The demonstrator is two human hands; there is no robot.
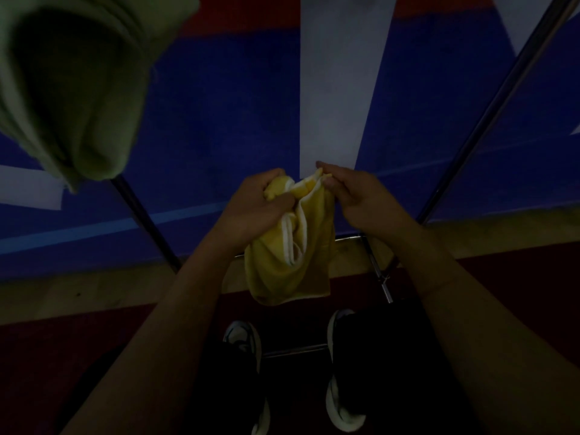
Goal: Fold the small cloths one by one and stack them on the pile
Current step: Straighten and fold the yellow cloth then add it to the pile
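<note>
1. We see a yellow cloth (292, 246) with a white edge, held up in the air at the middle of the view, bunched at the top and hanging loose below.
2. The left hand (254, 205) has its fingers curled round the cloth's upper left part; the right hand (357, 196) pinches the upper right edge between thumb and fingers (326, 175).
3. The cloth hangs in front of the near edge of the desk (219, 120) and touches nothing but the hands.
4. The desk top is deep blue with broad white stripes (342, 83) and a thin light line running across it; its near edge is a pale wooden band.
5. Dark metal bars (489, 120) run slantwise across the desk on the right and on the left.
6. At the upper left we see a blurred green cloth mass (72, 89), very close to the camera; we cannot tell what it rests on.
7. Below the desk the floor (62, 356) is dark red, and the person's two shoes (244, 340) stand on it, near a metal frame bar.
8. The room is dim throughout.
</note>
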